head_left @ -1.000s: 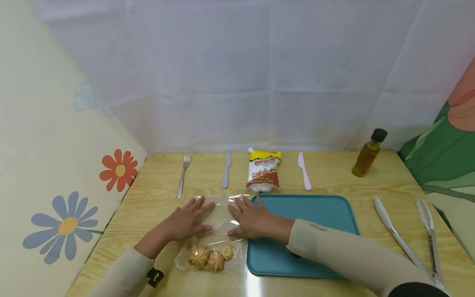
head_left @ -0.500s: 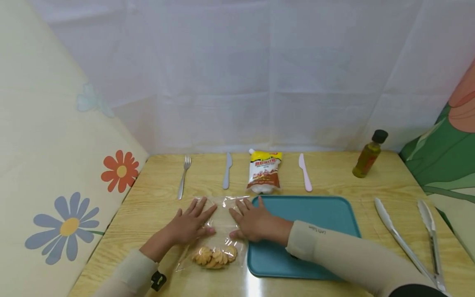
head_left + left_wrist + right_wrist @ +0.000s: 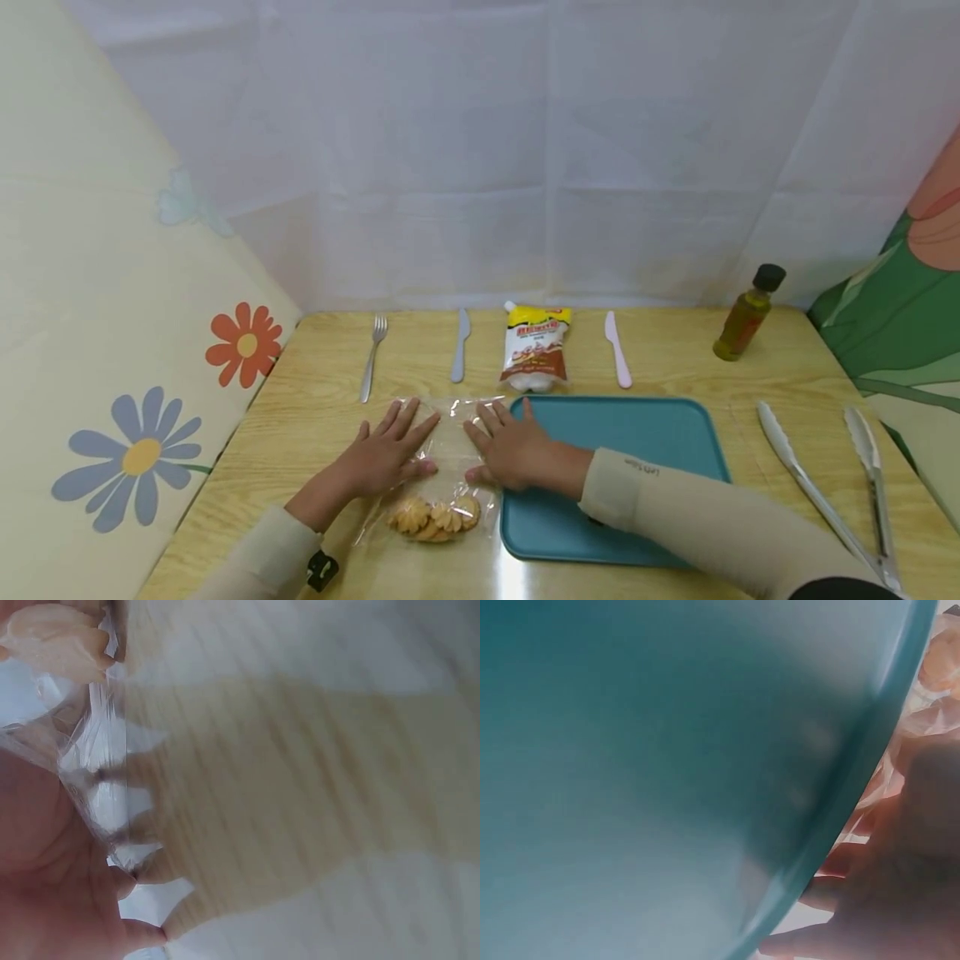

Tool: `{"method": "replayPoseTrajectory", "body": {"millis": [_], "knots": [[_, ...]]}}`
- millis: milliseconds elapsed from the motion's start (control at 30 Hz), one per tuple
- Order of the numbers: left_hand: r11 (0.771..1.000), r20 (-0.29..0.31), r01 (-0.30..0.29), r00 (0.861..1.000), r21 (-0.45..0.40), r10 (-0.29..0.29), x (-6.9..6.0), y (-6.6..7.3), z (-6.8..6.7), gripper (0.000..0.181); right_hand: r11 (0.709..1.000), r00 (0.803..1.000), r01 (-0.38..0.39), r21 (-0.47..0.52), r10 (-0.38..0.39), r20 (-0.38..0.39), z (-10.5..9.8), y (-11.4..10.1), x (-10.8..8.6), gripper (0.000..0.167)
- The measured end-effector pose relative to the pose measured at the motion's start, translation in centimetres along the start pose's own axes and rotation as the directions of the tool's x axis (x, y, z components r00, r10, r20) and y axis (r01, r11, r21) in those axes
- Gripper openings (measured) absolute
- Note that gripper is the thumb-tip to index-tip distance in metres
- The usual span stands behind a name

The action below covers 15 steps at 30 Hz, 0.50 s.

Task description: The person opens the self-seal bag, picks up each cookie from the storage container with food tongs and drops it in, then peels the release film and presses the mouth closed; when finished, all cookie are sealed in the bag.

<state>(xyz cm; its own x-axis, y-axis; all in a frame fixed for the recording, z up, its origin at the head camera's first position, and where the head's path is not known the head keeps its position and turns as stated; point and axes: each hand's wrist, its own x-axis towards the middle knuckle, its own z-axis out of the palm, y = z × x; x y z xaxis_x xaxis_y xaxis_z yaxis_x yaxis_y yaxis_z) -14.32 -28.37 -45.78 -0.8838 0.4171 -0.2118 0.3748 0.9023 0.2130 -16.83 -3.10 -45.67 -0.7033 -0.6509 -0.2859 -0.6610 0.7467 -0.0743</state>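
Note:
A clear plastic bag [image 3: 450, 467] lies flat on the table, with several golden-brown cookies [image 3: 431, 518] in its near end. My left hand [image 3: 378, 457] rests on the bag's left side, its fingers spread and straight. On the right side lies my right hand [image 3: 513, 454], also spread, its wrist over the left edge of the teal tray [image 3: 630, 425]. In the left wrist view, fingertips [image 3: 142, 934] touch the bag along its edge, and a cookie [image 3: 56, 641] shows at the top left. The right wrist view is mostly filled by the tray [image 3: 667, 750].
Along the back lie a fork [image 3: 372, 358], a grey knife [image 3: 460, 346], a filled pouch [image 3: 535, 346] and a pink knife [image 3: 617, 350]. An oil bottle [image 3: 742, 321] stands at the back right. Metal tongs [image 3: 806, 483] lie spread at the right, partly behind my sleeve.
Over the last second, the cookies have shifted slightly right and spread in the bag's near end. My left hand moved slightly right. In the last half second almost nothing moved.

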Motion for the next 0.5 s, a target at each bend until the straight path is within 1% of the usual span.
{"method": "replayPoseTrajectory", "body": {"millis": [100,200,267,367,500], "knots": [[1.000,-0.011,-0.005,1.000,0.004,0.005,0.2,-0.1,0.0,0.076,0.999,1.000,0.003,0.054,-0.002,-0.018,0.2,0.4,0.4,0.080],[1.000,-0.023,-0.006,1.000,-0.001,0.006,0.4,-0.3,-0.1,0.077,0.991,0.998,0.023,0.132,-0.014,-0.065,0.4,0.9,0.6,0.080],[1.000,-0.029,-0.004,1.000,-0.011,0.004,0.5,-0.5,-0.2,0.078,0.982,0.994,0.043,0.186,-0.024,-0.104,0.3,1.3,0.4,0.081],[0.999,-0.053,-0.018,0.998,-0.038,0.016,0.4,-0.7,-0.5,0.078,0.964,0.987,0.071,0.256,-0.030,-0.158,-0.5,2.2,-0.6,0.080],[0.998,-0.118,-0.053,0.992,-0.042,0.048,0.1,-0.8,-1.2,0.077,0.950,0.972,0.080,0.303,-0.006,-0.237,-1.7,3.9,-2.9,0.079]]}}
